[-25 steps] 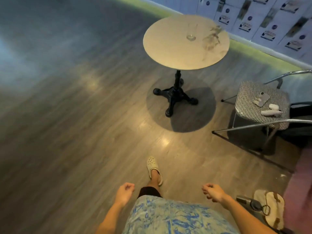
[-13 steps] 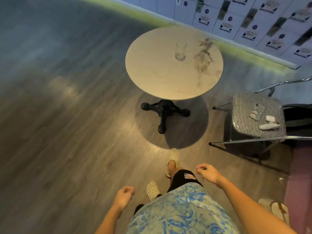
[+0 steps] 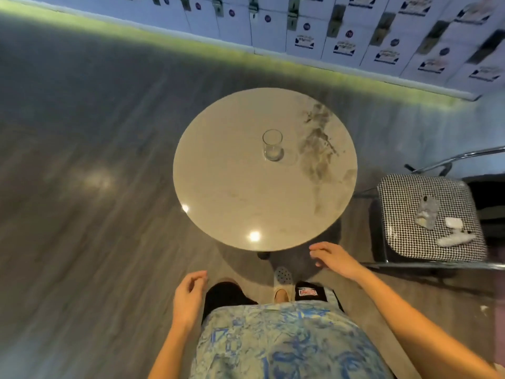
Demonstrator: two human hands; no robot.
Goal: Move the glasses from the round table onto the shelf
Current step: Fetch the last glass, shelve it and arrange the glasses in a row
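Standing upright on the round marble-look counter is one clear drinking glass, a little beyond its centre and just beside the dark grey veining on the right part of the top; nothing touches the glass; the right hand hangs just past the near rim of the counter, palm down, its fingers loosely spread and holding nothing; the left hand sits lower and nearer the body, well apart from the counter, fingers gently curled and likewise empty; to the right stands a chair with a houndstooth cushion carrying a phone and small white items; a pale clog shows on the wooden floor below the counter's edge; no shelf appears in this view.
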